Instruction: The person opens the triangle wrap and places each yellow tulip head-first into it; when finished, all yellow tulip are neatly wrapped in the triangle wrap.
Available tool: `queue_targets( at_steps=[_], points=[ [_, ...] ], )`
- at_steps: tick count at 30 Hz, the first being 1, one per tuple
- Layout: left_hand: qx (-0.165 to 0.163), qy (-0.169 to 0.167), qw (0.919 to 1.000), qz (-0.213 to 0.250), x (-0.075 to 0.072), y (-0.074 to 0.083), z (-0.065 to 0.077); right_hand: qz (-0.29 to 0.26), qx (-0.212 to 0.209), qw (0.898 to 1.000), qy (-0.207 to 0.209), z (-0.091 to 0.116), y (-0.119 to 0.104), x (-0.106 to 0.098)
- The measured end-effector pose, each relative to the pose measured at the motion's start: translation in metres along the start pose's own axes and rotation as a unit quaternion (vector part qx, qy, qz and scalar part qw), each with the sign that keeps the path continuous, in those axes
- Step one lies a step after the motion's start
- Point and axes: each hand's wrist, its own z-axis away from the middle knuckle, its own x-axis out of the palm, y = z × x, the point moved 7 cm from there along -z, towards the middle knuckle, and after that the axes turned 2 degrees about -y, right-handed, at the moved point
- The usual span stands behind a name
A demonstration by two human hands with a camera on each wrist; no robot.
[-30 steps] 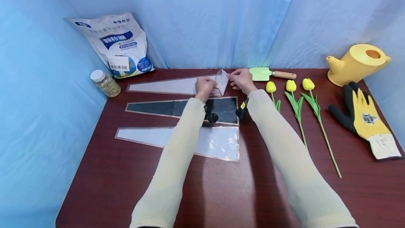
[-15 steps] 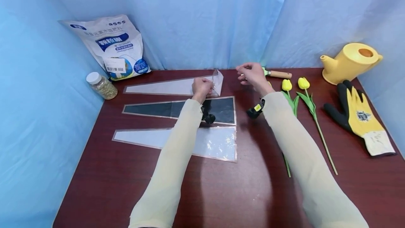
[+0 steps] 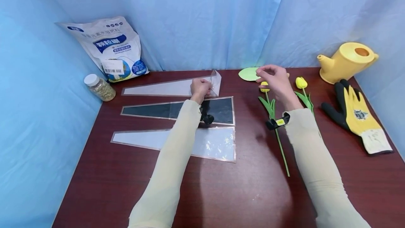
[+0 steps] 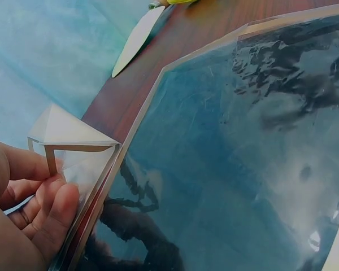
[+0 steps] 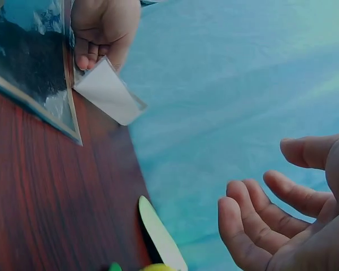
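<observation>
One turned-up end of the far white panel (image 3: 171, 88) rises at my left hand (image 3: 200, 88), thumb and fingertips seemingly pinching its edge, contact partly hidden; I'd grip lightly against creasing. My right hand (image 3: 274, 80), fingers parted, holding nothing, has the green blade (image 3: 248, 74) near its fingertips.

White far sheet (image 3: 171, 87), yellow blooms (image 3: 301, 82)

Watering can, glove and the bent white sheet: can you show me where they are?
Watering can (image 3: 343, 66): head view, on its yellow body.
Glove (image 3: 360, 124): head view, on its yellow middle.
Bent white sheet (image 3: 171, 87): head view, on its flat middle part.
</observation>
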Motion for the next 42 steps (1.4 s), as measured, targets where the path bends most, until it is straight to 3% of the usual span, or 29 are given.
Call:
queue_targets(
  at_steps=[13, 22, 28, 34, 42],
  points=[
    [0.002, -0.004, 1.0000, 0.002, 0.003, -0.001, -0.002, -0.006, -0.036, 0.996, 0.076, 0.056, 0.017, -0.066],
    [0.002, -0.004, 1.0000, 0.008, 0.002, 0.003, 0.002, -0.023, -0.019, 0.992, 0.119, 0.089, 0.048, -0.119],
    [0.006, -0.005, 1.0000, 0.005, 0.001, 0.003, 0.002, -0.053, 0.011, 0.991, 0.123, 0.102, 0.068, -0.137],
    [0.009, -0.008, 0.9999, 0.005, 0.000, 0.002, 0.001, 0.022, 0.025, 0.992, 0.120, 0.108, 0.082, -0.144],
    [0.004, -0.007, 0.9999, 0.008, -0.001, 0.001, 0.002, 0.131, 0.025, 0.984, 0.120, 0.116, 0.094, -0.151]
  ],
)
